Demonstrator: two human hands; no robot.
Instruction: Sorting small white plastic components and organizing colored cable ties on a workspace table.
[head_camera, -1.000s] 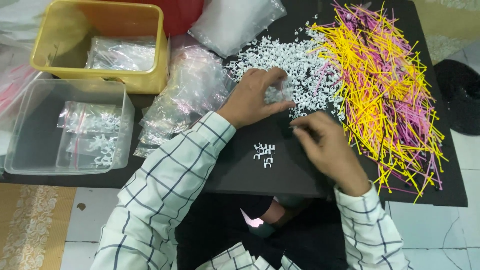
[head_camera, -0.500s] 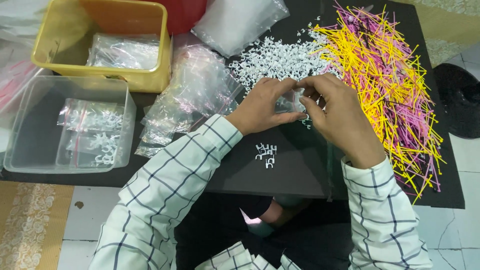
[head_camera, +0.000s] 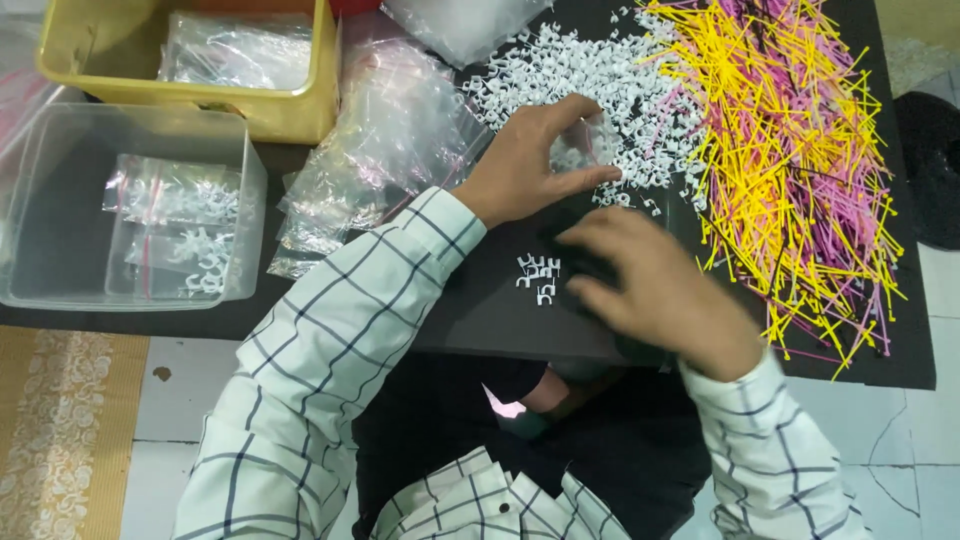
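Observation:
My left hand (head_camera: 525, 165) pinches a small clear plastic bag (head_camera: 588, 148) at the near edge of a heap of small white plastic clips (head_camera: 590, 70). My right hand (head_camera: 665, 295) is blurred. It hovers low over the black tabletop (head_camera: 470, 320) with its fingers spread and pointing left. Its fingertips are just right of a small cluster of white clips (head_camera: 540, 277) lying apart from the heap. Nothing shows between its fingers.
A spread of thin yellow and pink sticks (head_camera: 800, 160) covers the right of the table. A stack of clear bags (head_camera: 385, 150) lies left of my left hand. Further left stand a yellow bin (head_camera: 290, 115) and a clear tub (head_camera: 240, 180) holding filled bags.
My right hand has dropped from the bag at my left hand back down to the small cluster of clips. My left hand stays at the heap with the bag.

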